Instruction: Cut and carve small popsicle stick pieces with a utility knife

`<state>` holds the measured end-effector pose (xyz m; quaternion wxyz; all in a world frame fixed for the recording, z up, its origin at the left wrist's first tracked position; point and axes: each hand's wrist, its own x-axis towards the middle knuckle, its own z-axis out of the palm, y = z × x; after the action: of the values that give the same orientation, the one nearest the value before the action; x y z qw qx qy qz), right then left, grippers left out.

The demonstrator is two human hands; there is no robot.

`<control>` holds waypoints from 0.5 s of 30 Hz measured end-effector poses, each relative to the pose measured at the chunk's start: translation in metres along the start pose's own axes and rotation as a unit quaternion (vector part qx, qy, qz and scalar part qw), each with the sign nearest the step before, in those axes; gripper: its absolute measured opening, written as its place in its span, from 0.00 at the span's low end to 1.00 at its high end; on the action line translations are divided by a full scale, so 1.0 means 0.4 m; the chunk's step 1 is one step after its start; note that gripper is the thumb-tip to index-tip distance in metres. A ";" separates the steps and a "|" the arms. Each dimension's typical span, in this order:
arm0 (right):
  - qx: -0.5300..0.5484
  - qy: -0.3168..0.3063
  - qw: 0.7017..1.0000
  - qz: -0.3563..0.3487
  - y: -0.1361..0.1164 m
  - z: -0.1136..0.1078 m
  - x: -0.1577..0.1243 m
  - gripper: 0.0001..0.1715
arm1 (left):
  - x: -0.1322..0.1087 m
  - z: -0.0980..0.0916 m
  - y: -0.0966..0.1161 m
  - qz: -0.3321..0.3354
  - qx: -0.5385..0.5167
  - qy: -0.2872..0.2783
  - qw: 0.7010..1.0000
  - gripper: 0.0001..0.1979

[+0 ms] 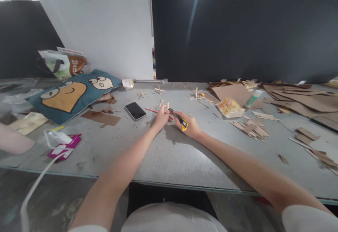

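My left hand (161, 117) is closed on a small pale wooden stick (168, 104), whose top end stands up above my fingers. A yellow and black utility knife (182, 123) is gripped in my right hand (192, 126), its front end pointing at the stick and the left fingertips. Whether the blade touches the wood is too small to tell. Just left of my left hand a red-and-white striped stick (151, 110) lies on the grey table (163, 158). Beyond the hands are small crossed-stick pieces, one at the middle (159, 89) and another to the right (196, 92).
A phone (135, 111), a blue cartoon pillow (76, 96) and a purple power strip (64, 148) are on the left. A person's forearm (14, 140) enters there. To the right are a yellow packet (230, 107), a glue bottle (253, 99), wooden sticks (252, 130) and cardboard (298, 100).
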<state>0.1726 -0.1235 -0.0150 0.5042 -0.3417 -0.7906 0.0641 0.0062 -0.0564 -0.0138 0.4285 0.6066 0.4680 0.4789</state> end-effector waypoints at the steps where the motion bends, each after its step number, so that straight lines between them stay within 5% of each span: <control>1: -0.002 -0.001 1.000 -0.002 -0.001 0.000 0.000 0.18 | 0.001 0.000 0.000 -0.003 0.000 -0.001 1.000 0.09; 15: -0.016 -0.004 1.000 -0.007 0.002 -0.002 -0.003 0.18 | -0.007 0.002 0.014 -0.025 -0.009 0.000 1.000 0.07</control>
<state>0.1738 -0.1236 -0.0159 0.4957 -0.3438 -0.7960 0.0494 0.0077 -0.0602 -0.0091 0.4459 0.5911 0.4782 0.4723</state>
